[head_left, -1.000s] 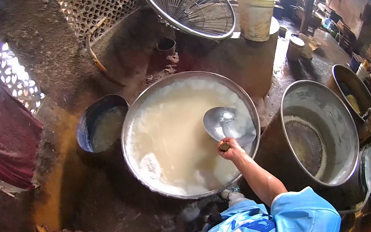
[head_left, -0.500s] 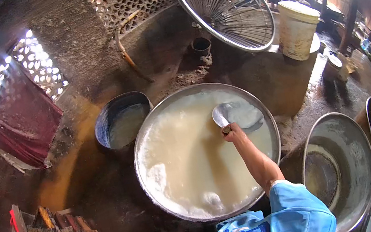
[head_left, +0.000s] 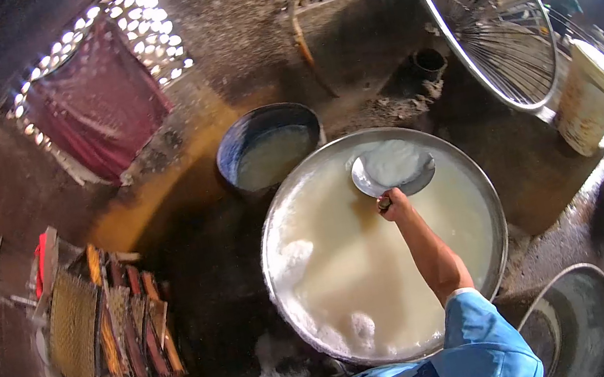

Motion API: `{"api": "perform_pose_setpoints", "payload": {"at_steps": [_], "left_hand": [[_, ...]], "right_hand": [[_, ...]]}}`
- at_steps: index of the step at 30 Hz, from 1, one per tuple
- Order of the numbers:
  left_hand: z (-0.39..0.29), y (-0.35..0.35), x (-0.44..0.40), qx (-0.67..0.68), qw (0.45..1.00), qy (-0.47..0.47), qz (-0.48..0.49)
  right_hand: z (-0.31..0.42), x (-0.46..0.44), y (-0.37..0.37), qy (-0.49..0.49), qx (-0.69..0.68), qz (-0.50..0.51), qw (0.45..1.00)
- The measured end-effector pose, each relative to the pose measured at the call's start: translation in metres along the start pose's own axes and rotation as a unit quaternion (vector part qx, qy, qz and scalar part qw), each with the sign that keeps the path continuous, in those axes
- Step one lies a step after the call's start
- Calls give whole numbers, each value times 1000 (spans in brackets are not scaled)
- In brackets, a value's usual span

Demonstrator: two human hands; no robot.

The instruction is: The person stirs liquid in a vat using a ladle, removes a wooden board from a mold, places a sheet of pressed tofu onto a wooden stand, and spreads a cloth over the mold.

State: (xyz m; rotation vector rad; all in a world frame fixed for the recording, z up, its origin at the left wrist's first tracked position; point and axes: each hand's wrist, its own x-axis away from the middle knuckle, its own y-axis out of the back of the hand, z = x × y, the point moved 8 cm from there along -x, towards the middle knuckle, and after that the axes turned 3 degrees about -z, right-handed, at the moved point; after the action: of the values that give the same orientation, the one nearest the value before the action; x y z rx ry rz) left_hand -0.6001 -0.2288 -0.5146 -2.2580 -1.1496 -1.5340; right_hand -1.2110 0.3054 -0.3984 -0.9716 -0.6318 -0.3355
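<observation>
My right hand (head_left: 395, 204) is closed around the handle end of a large metal ladle (head_left: 420, 180). White froth (head_left: 393, 161) sits in its wide bowl, over the far part of a big round metal pan (head_left: 277, 290). Milky, pale yellowish liquid (head_left: 363, 258) fills the pan, with clumps of white foam (head_left: 298, 256) along its left and near sides. I cannot make out my left hand in the current view.
A dark tub (head_left: 221, 150) of cloudy liquid stands behind the pan. Stacked wood (head_left: 99, 321) lies at left. A large metal metal-ribbed round frame (head_left: 482, 19) and a stained white bucket (head_left: 589, 97) are at back right. Another large metal vessel (head_left: 582, 309) stands at near right.
The ladle has moved toward the pan's far side and levelled, with froth now in its bowl. My view has swung left, and my left hand has dropped out of sight.
</observation>
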Motion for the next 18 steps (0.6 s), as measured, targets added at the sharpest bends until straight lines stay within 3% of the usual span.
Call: {"api": "perform_pose_setpoints", "payload": {"at_steps": [5,8,18], "left_hand": [[43,20,15,42,999,14,-28],[59,26,16,58,998,13,-34],[76,32,13,78,996,8,-46]], "right_hand": [[-56,-41,3,-57,90,41,994],[-77,-18,-17,-10,67,91,994],[-150,58,13,-168,288,96,938]]}}
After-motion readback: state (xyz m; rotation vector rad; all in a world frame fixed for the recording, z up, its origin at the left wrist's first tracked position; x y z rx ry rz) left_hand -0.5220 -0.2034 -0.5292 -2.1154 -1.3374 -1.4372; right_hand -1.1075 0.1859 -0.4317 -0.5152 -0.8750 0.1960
